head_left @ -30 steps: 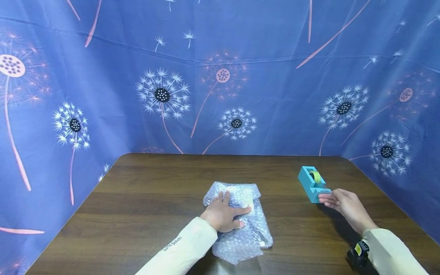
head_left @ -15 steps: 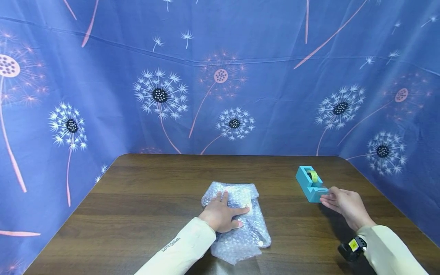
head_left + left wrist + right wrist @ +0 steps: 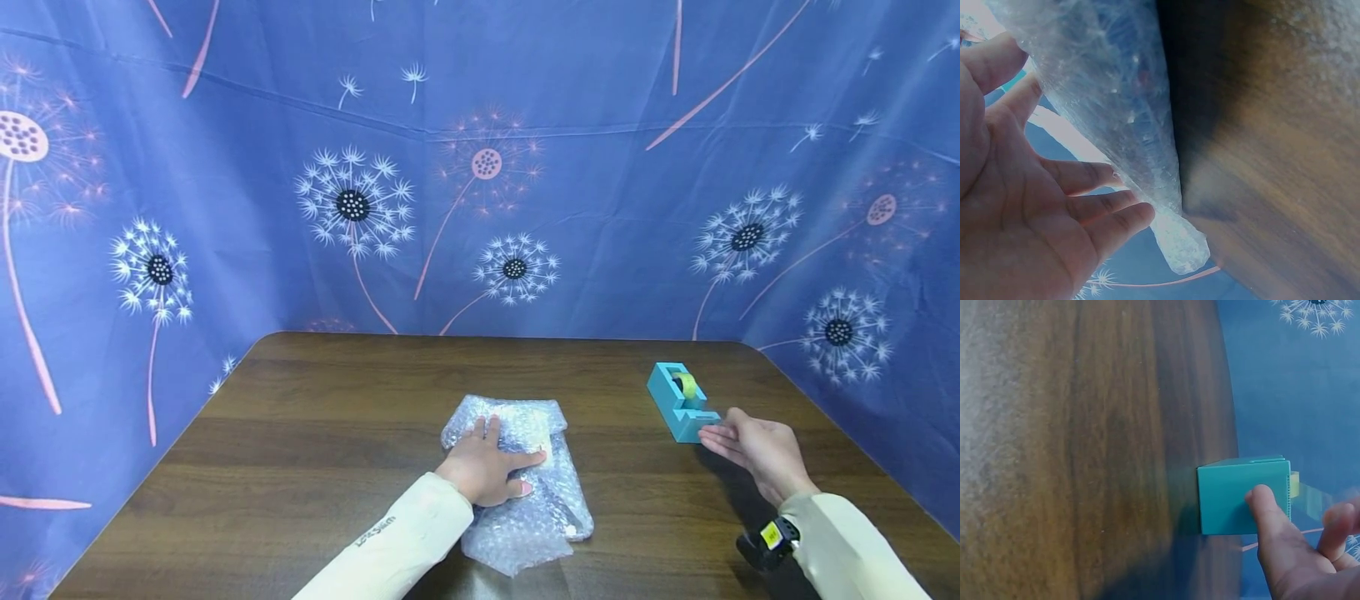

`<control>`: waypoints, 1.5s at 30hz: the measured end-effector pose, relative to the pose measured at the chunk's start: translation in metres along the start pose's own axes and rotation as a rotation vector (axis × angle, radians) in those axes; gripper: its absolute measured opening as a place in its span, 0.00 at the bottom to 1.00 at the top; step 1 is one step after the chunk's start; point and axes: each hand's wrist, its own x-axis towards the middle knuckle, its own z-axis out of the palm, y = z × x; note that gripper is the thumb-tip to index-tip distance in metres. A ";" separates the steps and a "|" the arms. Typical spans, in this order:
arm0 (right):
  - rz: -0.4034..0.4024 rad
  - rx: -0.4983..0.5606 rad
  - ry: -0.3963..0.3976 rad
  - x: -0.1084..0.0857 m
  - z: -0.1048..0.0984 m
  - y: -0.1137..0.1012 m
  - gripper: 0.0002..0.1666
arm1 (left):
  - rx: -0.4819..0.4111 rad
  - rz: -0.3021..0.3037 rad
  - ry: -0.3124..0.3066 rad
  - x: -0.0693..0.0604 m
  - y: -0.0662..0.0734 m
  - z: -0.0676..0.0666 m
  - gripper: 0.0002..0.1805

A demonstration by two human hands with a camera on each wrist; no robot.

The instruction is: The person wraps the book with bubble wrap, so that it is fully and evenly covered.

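Observation:
In the head view my left hand [image 3: 483,471] lies with fingers spread on a bubble-wrapped package [image 3: 570,492]; the left wrist view has its fingers along the wrap's [image 3: 1110,94] edge. What lies inside the wrap is unclear. My right hand [image 3: 765,454] is at the front end of a turquoise tape dispenser [image 3: 667,404] holding a yellow-green tape roll [image 3: 686,384]. In the right wrist view one finger [image 3: 1263,500] lies before the dispenser's front face. Higher up, fingertips pinch the end of a translucent tape strip [image 3: 1311,501] coming off its cutting edge.
A brown wood-grain table [image 3: 337,417] carries everything, the package near the middle and the dispenser at the right. Behind and around it hangs a blue cloth [image 3: 600,208] with dandelion prints. A watch-like device [image 3: 776,533] is on the right wrist.
My right wrist has turned slightly while its fingers stay at the dispenser's front. The left hand and the package keep their places.

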 end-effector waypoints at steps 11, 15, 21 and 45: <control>-0.065 0.045 -0.042 -0.003 -0.004 0.012 0.20 | -0.001 0.007 -0.003 -0.001 0.000 -0.002 0.28; -0.147 0.133 -0.101 -0.004 -0.007 0.023 0.22 | -0.003 -0.002 -0.016 -0.001 0.000 -0.003 0.28; -0.203 0.300 -0.208 -0.005 -0.012 0.033 0.23 | -0.017 -0.003 -0.020 0.000 -0.001 -0.003 0.28; 0.084 -0.140 -0.112 -0.009 -0.018 0.024 0.20 | -0.022 0.004 -0.026 -0.001 -0.001 -0.001 0.28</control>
